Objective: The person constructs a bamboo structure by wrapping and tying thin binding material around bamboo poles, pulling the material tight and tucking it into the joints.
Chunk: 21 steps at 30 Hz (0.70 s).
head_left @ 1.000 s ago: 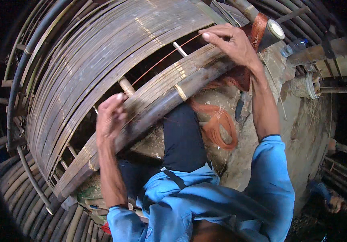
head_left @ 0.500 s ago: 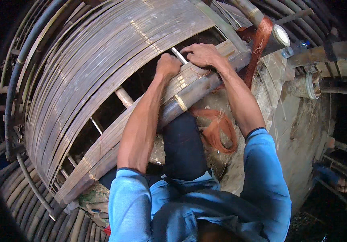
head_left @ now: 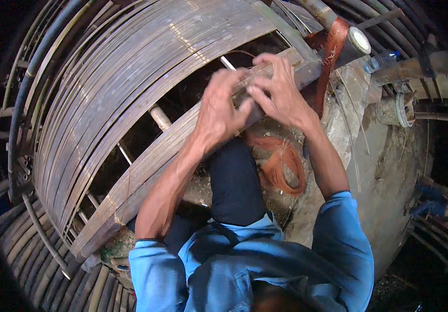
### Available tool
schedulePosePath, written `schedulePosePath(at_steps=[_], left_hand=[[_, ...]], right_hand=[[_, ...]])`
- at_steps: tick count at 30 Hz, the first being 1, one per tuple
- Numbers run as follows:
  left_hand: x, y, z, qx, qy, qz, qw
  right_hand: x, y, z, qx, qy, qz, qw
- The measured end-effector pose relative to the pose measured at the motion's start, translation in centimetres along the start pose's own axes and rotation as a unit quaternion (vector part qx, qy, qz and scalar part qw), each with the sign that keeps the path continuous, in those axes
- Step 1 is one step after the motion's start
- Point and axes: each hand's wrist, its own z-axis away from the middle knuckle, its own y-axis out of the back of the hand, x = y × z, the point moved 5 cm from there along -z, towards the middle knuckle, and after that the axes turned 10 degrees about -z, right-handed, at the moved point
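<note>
I see front slats (head_left: 148,161) under fingers, long axis slanting from near left to far right. Right hand (head_left: 280,94) nearer slats' far end, left hand (head_left: 219,108) just beside it. Fingers bent, thumbs apart; blur hides whether they pinch anything, I cannot tell.

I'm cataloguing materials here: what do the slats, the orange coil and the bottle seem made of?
Slats: probably bamboo, dull; narrow strips with pale, node-like marks.
Orange coil: perhaps plastic fibre, matte; fine strands show.
Bottle: likely clear plastic, glossy; see-through with highlights.
</note>
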Motion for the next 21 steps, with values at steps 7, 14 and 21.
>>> schedulePosePath(at_steps=[7,14,21], left_hand=[[3.9,6.0,8.0,-0.185,-0.025,-0.111,0.976],[2.7,19.4,14.4,-0.003,0.067,-0.296,0.953],[10.7,16.5,11.2,-0.137,0.055,-0.078,0.986]], right_hand=[[-7.2,3.8,6.3,-0.116,-0.064,-0.287,0.949],[-11.8,5.0,10.5,-0.163,0.04,-0.266,0.949],[-16.8,3.0,8.4,-0.119,0.044,-0.365,0.922]])
